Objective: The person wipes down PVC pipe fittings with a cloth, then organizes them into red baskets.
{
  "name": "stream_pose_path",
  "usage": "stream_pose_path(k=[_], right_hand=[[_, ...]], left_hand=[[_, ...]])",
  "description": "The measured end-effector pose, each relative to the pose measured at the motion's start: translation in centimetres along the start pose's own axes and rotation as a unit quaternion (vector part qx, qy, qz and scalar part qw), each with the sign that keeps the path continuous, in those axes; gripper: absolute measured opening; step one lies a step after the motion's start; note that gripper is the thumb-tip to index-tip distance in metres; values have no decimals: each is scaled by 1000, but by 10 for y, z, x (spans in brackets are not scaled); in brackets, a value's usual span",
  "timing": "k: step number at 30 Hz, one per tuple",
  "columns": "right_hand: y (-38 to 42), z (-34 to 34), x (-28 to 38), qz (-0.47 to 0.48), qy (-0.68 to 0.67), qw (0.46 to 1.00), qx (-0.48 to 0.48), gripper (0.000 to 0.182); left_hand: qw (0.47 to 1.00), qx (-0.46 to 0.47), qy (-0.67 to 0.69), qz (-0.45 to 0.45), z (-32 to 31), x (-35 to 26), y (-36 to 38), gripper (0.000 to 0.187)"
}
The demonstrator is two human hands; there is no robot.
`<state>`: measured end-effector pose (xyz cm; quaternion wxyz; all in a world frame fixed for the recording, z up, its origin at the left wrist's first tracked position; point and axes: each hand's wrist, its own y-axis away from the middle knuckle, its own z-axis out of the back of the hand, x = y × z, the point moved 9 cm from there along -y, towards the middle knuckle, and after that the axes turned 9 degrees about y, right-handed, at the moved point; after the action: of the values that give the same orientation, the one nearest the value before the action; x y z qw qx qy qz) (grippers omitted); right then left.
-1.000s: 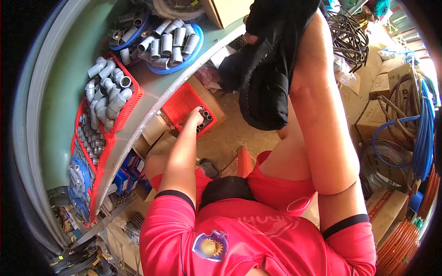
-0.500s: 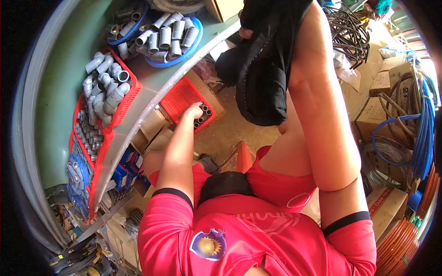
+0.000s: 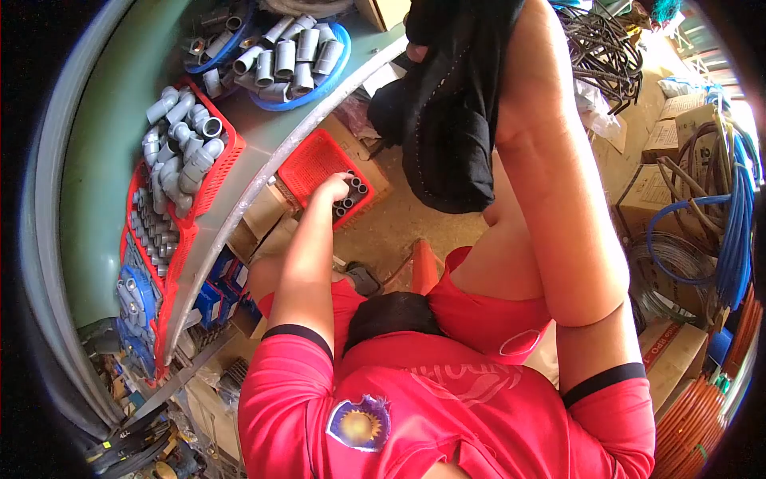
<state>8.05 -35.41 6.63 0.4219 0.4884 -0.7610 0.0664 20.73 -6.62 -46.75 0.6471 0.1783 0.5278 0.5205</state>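
Observation:
My left hand [image 3: 333, 188] reaches down into a small red basket [image 3: 307, 166] on the floor, over several short grey pipe fittings [image 3: 344, 209] at its right end. Its fingers point away from the camera and are mostly hidden, so their grip is not visible. At the top, a black cloth [image 3: 451, 128] hangs from my raised right hand [image 3: 416, 53]. Folds of the cloth cover most of that hand; only a bit of finger shows at its left edge.
A green surface [image 3: 100, 231] at left bears a red basket of grey elbows [image 3: 195, 164] and a blue basket of grey couplings [image 3: 286, 65]. Cardboard boxes [image 3: 670, 351], blue coiled tubing [image 3: 738, 231] and dark bent rods [image 3: 602, 52] stand at right.
The black cloth and my right hand have shifted slightly left and up. My left hand has moved very slightly within the red basket.

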Motion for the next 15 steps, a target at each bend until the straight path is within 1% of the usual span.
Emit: stream_pose_path(k=[3, 6, 9, 11, 12, 15], right_hand=[[-16, -11, -9, 8, -75, 985, 158, 43], [-16, -11, -12, 1, -69, 979, 191, 43], [-16, -14, -11, -4, -89, 979, 182, 43], [-12, -14, -9, -2, -80, 987, 139, 43], [-11, -12, -9, 0, -75, 990, 118, 43], [-11, -14, -10, 4, -76, 988, 134, 42]], left_hand=[[1000, 4, 12, 2, -1, -3, 4, 62], [1000, 19, -14, 7, -2, -7, 8, 61], [999, 4, -39, -19, -3, 24, -31, 61], [999, 9, -26, -24, -7, 28, -35, 62], [999, 12, -20, -26, -9, 29, -35, 63], [998, -32, -52, -13, -2, 5, -4, 64]])
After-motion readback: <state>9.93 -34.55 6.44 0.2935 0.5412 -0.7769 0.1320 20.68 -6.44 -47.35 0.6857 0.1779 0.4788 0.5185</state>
